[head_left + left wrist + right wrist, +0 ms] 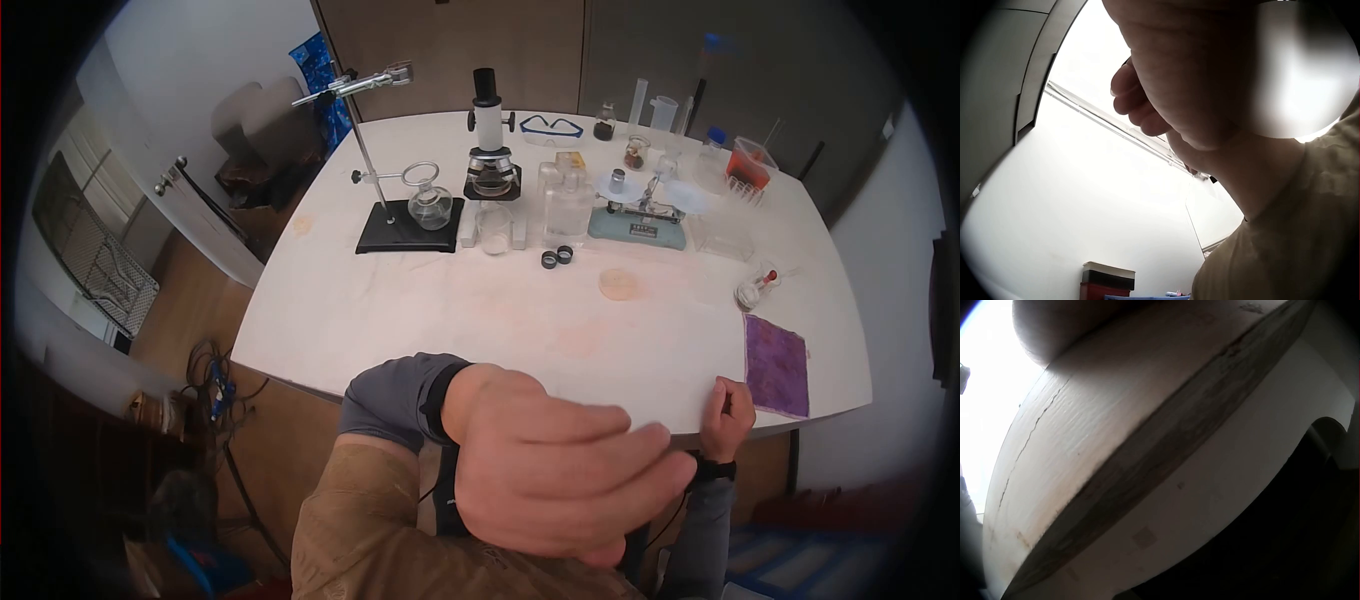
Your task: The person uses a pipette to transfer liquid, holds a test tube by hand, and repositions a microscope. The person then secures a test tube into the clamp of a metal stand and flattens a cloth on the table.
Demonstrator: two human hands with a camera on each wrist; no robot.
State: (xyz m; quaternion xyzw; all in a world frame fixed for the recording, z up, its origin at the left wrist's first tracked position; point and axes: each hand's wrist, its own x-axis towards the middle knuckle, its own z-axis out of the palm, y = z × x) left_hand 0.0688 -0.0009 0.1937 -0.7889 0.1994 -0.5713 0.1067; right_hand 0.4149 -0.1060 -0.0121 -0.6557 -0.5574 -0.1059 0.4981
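Observation:
My left hand (pixel 560 465) is raised close to the head camera, its back showing and its fingers loosely bent; no held object shows. In the left wrist view, part of the palm and several bent fingers (pixel 1138 106) stand against a white wall. My right hand (pixel 727 420) rests at the table's front edge, fingers loosely curled and nothing visible in them, just left of a purple cloth (pixel 777 367). Only a blurred part of that hand (pixel 1063 328) shows over the table edge in the right wrist view.
On the white table (pixel 450 310) stand a ring stand (pixel 410 238) with a round flask (pixel 430 208), a microscope (pixel 490 135), a balance (pixel 637 228), two black caps, a pale disc (pixel 620 284) and a small dish (pixel 749 294). Goggles (pixel 550 127) and several glass vessels are behind.

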